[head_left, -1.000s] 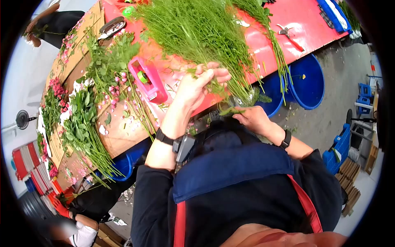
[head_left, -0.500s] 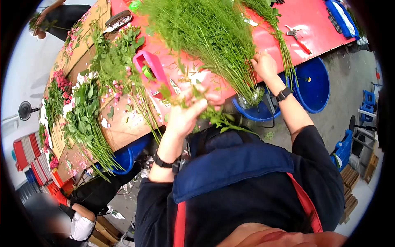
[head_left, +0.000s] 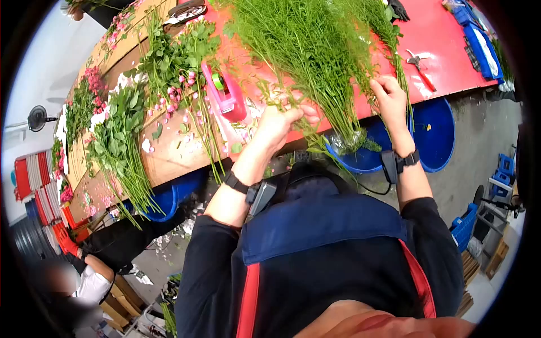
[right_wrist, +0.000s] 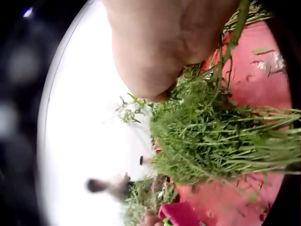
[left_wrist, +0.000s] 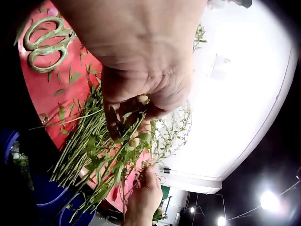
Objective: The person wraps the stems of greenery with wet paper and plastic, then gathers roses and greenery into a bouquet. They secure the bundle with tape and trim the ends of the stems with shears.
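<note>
Red bench (head_left: 445, 50), grey floor, no writing we can read; our left hand (head_left: 279, 127) and right hand (head_left: 389, 96) grip green stems (head_left: 315, 62) at its near edge.

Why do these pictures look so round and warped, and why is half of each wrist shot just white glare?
Head view: a fisheye lens bends the red table inside a dark round border. Left wrist view: the left hand sits close, bright ceiling light washes out the right side, the green stems stay fairly sharp. Right wrist view: the right hand looms large and soft, the background is overexposed and blurred.
</note>
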Demonstrator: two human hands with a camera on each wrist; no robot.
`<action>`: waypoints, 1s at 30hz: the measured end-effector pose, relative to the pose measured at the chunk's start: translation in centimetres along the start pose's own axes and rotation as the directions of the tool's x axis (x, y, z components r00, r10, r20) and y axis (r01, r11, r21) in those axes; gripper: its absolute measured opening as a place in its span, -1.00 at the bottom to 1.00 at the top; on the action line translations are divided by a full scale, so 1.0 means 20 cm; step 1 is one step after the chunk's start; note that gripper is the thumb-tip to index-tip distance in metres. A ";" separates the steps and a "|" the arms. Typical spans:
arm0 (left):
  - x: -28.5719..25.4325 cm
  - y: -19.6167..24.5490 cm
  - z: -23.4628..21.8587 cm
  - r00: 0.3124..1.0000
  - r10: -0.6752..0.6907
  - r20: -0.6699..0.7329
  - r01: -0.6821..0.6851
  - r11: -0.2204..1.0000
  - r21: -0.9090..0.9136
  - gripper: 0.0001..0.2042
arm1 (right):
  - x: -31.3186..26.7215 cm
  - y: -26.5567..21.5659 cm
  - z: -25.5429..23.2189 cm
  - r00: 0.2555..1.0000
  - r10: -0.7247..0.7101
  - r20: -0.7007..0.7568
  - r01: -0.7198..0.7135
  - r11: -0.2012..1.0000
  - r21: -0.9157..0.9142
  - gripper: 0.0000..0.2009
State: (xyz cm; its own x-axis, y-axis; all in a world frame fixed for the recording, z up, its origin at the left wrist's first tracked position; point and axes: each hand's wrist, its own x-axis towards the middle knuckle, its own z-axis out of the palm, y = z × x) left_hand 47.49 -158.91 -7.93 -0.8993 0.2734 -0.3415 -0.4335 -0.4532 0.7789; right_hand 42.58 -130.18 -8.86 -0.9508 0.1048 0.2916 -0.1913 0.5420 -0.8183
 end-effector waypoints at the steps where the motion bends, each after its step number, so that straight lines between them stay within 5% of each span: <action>1: 0.02 0.00 0.00 0.999 -0.020 0.027 0.019 0.999 0.037 -0.76 | -0.01 0.03 0.01 0.996 0.082 0.029 -0.083 0.996 0.028 -0.91; 3: 0.05 0.01 0.03 0.997 -0.071 0.042 0.070 0.997 0.012 -0.78 | -0.07 0.03 0.01 0.988 0.115 0.100 -0.122 0.990 0.074 -0.87; 7: 0.14 -0.05 0.15 0.990 -0.139 -0.004 0.138 0.989 -0.053 -0.67 | -0.17 -0.15 0.07 0.940 -0.277 0.200 0.324 0.907 -0.267 -0.83; 9: 0.19 -0.08 0.18 0.989 -0.134 -0.058 0.132 0.991 -0.035 -0.65 | -0.22 -0.18 0.09 0.935 -0.253 0.250 0.322 0.900 -0.294 -0.82; 13: 0.21 -0.07 0.09 0.985 0.015 -0.172 0.003 0.995 0.103 -0.64 | -0.19 0.01 0.05 0.981 -0.159 -0.110 0.054 0.771 -0.635 -0.74; 15: 0.13 -0.03 0.05 0.975 0.067 -0.213 -0.033 0.987 0.159 -0.63 | -0.17 -0.06 0.03 0.956 -0.262 -0.135 0.092 0.699 -0.710 -0.72; 17: 0.08 -0.03 0.02 0.963 0.134 -0.234 -0.104 0.985 0.135 -0.57 | -0.13 -0.08 0.12 0.936 -0.344 0.077 0.339 0.823 -0.456 -0.85; 19: 0.03 0.00 0.04 0.947 0.167 -0.273 -0.145 0.984 0.099 -0.55 | -0.10 -0.18 0.32 0.978 -0.135 0.157 0.166 0.964 -0.209 -0.85; 21: 0.02 -0.02 0.01 0.951 0.114 -0.287 -0.115 0.993 0.012 -0.63 | 0.00 -0.12 0.53 0.952 0.092 0.293 -0.011 0.963 -0.268 -0.80; 24: -0.03 0.00 -0.02 0.972 0.107 -0.208 -0.135 0.983 -0.125 -0.75 | 0.11 -0.04 0.72 0.897 0.217 0.386 -0.180 0.975 -0.130 -0.79; 27: -0.13 0.09 0.00 0.965 0.111 -0.237 -0.175 0.948 -0.267 -0.76 | 0.04 -0.18 0.65 0.898 0.223 0.380 -0.366 0.856 0.364 -0.79; 30: -0.17 0.06 -0.09 0.969 0.123 -0.213 -0.187 0.931 -0.312 -0.64 | -0.15 -0.45 0.40 0.901 0.071 0.427 -0.213 0.932 0.295 -0.85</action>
State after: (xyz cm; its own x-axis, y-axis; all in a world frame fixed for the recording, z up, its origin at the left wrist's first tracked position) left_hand 49.87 -161.80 -6.77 -0.9374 0.0281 -0.3472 -0.2536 -0.7383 0.6250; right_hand 45.20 -142.16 -6.33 -0.9747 -0.2236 -0.0069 -0.0475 0.2370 -0.9703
